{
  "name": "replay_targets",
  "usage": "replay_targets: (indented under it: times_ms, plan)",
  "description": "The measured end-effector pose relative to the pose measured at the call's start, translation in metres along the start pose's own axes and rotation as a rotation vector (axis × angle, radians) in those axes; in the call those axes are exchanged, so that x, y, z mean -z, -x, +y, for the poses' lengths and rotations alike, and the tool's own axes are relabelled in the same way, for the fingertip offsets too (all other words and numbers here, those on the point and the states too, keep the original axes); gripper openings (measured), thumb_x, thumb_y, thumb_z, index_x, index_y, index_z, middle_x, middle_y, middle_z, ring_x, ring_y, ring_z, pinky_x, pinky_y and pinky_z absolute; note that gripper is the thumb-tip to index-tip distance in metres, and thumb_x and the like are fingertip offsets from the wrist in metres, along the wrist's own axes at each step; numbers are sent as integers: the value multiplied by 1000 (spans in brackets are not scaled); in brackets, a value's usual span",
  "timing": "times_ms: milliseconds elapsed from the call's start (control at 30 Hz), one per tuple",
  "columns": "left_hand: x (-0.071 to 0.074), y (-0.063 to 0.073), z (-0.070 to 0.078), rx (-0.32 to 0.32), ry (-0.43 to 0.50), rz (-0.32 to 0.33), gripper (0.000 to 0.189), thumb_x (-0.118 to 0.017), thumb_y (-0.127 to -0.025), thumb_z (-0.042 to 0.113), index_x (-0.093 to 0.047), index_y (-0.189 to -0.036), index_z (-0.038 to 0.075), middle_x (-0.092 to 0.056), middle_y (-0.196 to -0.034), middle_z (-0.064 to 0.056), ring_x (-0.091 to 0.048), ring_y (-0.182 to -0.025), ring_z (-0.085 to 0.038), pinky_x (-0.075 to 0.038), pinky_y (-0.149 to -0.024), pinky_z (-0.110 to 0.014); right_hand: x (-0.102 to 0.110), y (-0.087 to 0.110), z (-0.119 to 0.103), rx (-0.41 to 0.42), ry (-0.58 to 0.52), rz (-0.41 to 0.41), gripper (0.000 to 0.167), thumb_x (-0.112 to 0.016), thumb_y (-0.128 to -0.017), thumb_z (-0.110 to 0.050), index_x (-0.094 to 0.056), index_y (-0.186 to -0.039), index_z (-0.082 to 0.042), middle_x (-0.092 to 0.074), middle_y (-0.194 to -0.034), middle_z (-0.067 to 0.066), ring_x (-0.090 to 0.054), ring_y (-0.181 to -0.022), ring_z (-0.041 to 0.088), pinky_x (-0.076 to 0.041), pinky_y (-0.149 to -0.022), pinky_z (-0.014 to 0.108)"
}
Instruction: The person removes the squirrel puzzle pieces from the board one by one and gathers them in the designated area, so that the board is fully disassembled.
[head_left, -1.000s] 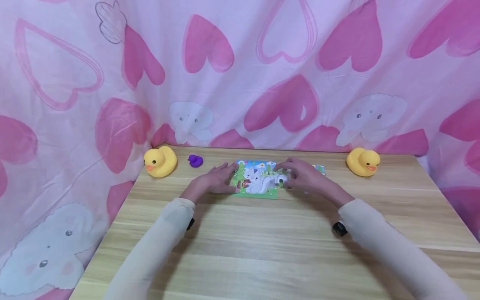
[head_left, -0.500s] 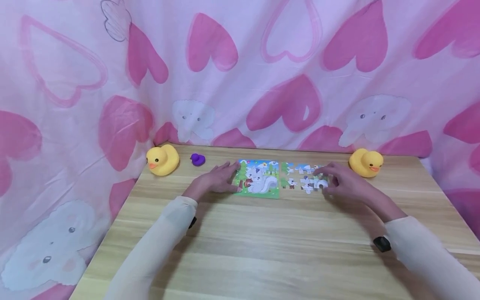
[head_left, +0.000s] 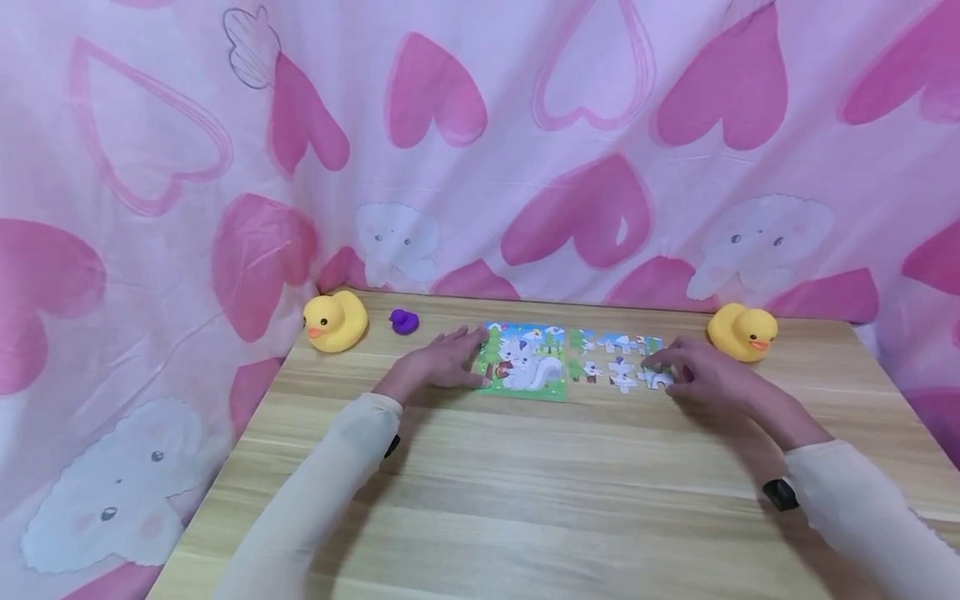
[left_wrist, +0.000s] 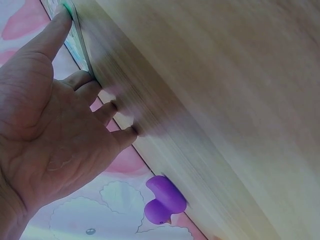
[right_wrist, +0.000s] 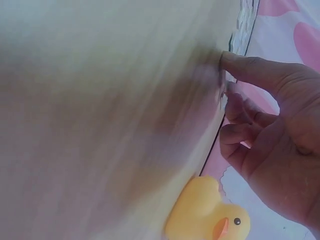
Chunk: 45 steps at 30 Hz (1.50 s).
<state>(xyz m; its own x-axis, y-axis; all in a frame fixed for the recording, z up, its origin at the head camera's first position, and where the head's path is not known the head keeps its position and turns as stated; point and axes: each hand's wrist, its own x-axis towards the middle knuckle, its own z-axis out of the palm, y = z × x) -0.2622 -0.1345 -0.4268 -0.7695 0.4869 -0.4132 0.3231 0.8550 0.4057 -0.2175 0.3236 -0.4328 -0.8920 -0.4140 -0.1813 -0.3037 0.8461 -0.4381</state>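
left hand: just left of the frame's centre, the left hand (head_left: 442,358) has its fingers spread apart, thumb and forefinger touching the left edge of the picture card (head_left: 525,361).
right hand: right of centre, the right hand (head_left: 712,371) pinches the lower-right puzzle piece (head_left: 657,378) between thumb and forefinger; the other fingers curl in.
loose pieces: the lower-middle piece (head_left: 621,375) lies just beside the pinched one; the upper row (head_left: 618,343) sits behind.
piece risk: a sideways drag could knock these neighbours askew, since the gaps look narrow.
card risk: a sideways push from the left hand could slide the flat card into the pieces.
table: pale wood-grain tabletop (head_left: 487,483), filling the lower middle.
ducks: yellow duck (head_left: 337,322) and purple duck (head_left: 405,322) back left; another yellow duck (head_left: 744,332) back right.
room: pink heart-print curtain (head_left: 570,192) across the top and both sides.
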Motion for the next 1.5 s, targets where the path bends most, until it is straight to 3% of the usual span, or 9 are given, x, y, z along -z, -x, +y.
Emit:
replay_targets:
  times_ms: [333,533,700,833,1100,1300,1500]
  plan:
    - [-3,0,0,4,0,-3,104,-69,-98,54,-6,-172,19,-9,-180,-6,-1,-168,-31,-3,-137,-55,5,-4,-2,27,-16,-54,51,-80,-91,-6,-70,-138,-22,-64,-114,5,-54,-88,18,-50,-68,24]
    - [-4,3,-1,7,-1,13,102,-69,-99,53,-7,-172,17,-7,-181,-6,0,-168,-33,-3,-136,-59,9,-15,-13,78,1,-34,51,-80,-90,-5,-69,-137,-18,-64,-114,8,-55,-86,17,-51,-70,26]
    - [-6,6,-2,3,-2,18,102,-68,-100,53,-7,-172,15,-4,-181,-7,1,-168,-34,-3,-136,-61,2,-30,-38,108,44,23,49,-82,-91,-18,-68,-138,-14,-66,-122,9,-61,-96,20,-57,-83,38]
    - [-5,8,-3,5,-33,27,101,-67,-100,54,-7,-172,15,-4,-181,-7,0,-168,-34,-4,-136,-59,-16,-48,-65,155,3,37,47,-79,-95,-22,-68,-139,-11,-65,-129,10,-64,-109,24,-59,-96,48]
    - [1,8,-5,-1,-62,5,105,-63,-98,65,-5,-172,17,-3,-181,-4,0,-168,-32,-4,-137,-57,-41,-82,-120,212,-39,-16,46,-74,-99,-30,-65,-141,-15,-63,-133,4,-62,-104,20,-59,-95,42]
    - [4,5,-2,-16,-36,-21,113,-73,-92,62,-6,-172,19,-4,-181,-6,0,-168,-31,-3,-137,-56,-53,-99,-151,239,-55,-11,53,-75,-98,-29,-61,-146,-11,-63,-140,9,-65,-110,22,-60,-100,45]
    - [3,6,1,1,-41,-22,116,-76,-90,62,-5,-172,21,-4,-181,-6,0,-168,-31,-2,-137,-55,-67,-108,-175,274,-243,-71,58,-73,-99,-23,-53,-150,-3,-59,-137,19,-61,-106,25,-57,-93,39]
